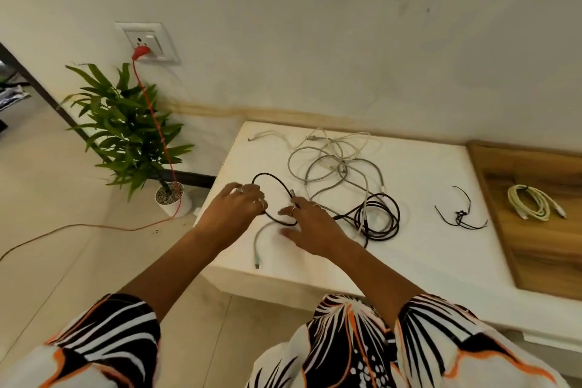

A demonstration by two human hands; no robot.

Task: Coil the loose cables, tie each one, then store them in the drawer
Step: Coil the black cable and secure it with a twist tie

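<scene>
A black cable (378,217) lies partly coiled on the white table (419,249), with a loose loop running left to my hands. My left hand (236,211) grips that loop near its left side. My right hand (310,224) pinches the cable's plug end between its fingers. A tangle of grey and white cables (333,161) lies behind, and one grey end (261,242) runs under my right hand toward the front edge. Thin black ties (459,214) lie to the right. A coiled, tied yellowish cable (532,201) rests in the open wooden drawer (541,239).
A potted plant (132,132) stands on the floor left of the table. A red cord (151,104) hangs from a wall socket (146,42) and trails across the floor. The wall runs close behind the table.
</scene>
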